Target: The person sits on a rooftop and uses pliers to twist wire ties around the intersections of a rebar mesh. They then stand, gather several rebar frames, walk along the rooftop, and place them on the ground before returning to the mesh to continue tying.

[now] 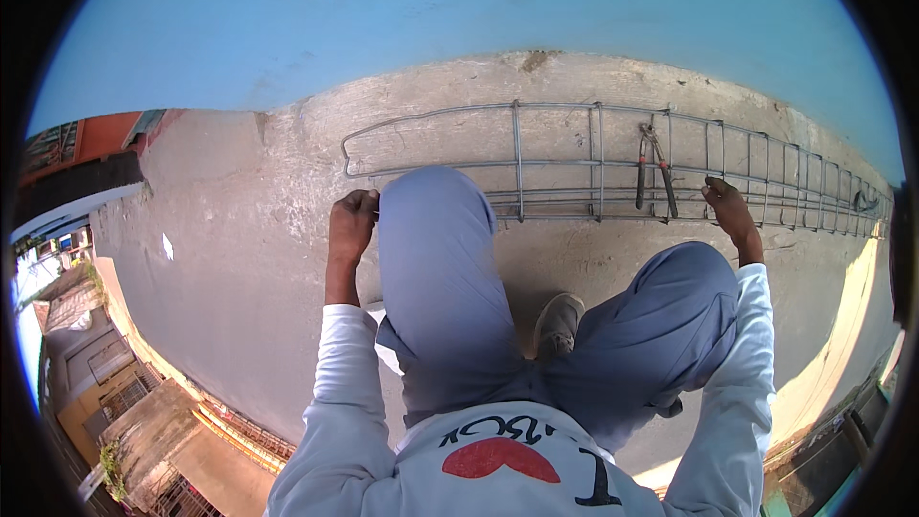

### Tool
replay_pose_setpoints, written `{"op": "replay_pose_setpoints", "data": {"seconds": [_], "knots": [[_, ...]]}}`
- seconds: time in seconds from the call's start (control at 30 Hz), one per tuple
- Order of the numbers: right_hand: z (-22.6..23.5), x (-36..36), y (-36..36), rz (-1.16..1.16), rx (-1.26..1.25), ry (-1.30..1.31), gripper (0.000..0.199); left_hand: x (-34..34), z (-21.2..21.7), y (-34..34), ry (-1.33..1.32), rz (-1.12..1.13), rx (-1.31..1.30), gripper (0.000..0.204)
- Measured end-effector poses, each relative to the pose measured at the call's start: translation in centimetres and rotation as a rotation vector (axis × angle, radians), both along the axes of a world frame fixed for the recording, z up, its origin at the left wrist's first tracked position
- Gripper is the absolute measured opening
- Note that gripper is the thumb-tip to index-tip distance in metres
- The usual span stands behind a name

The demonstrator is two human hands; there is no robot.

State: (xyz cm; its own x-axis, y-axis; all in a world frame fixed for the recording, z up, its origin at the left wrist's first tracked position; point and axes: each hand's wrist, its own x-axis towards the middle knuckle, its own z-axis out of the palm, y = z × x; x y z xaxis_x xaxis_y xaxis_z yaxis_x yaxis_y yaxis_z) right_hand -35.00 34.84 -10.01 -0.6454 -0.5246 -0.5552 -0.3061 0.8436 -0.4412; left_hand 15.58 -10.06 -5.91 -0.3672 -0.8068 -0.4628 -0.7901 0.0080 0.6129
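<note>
A long steel rebar cage [601, 161] of straight rods and square ties lies along the floor in front of me. My left hand [352, 225] is closed beside my left knee, close to the cage's left end; what its fingers hold, if anything, is hidden. My right hand [731, 213] has its fingers pinched at the cage's near rods, just right of the pliers. Those pliers [655, 170], with dark handles edged in red, rest on the cage with their jaws toward the wall.
A blue wall [459, 0] rises beyond the cage, above a strip of rough concrete [421, 86]. My bent knees and one grey shoe [559, 324] are close to the cage. At the left, the floor ends at a ledge [144, 335] above buildings lower down. A white scrap [168, 247] lies on the floor.
</note>
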Motion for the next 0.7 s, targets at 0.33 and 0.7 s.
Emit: {"op": "replay_pose_setpoints", "data": {"seconds": [0.33, 0.7], "knots": [[-8.9, 0.9, 4.1, 0.154, 0.207, 0.049, 0.057, 16.0, -9.9, 15.7, -0.720, 0.664, 0.023, 0.132], [-7.5, 0.2, 1.3, 0.255, 0.258, -0.084, 0.048, 16.6, -8.8, 16.6, -0.689, 0.491, 0.016, 0.106]]}}
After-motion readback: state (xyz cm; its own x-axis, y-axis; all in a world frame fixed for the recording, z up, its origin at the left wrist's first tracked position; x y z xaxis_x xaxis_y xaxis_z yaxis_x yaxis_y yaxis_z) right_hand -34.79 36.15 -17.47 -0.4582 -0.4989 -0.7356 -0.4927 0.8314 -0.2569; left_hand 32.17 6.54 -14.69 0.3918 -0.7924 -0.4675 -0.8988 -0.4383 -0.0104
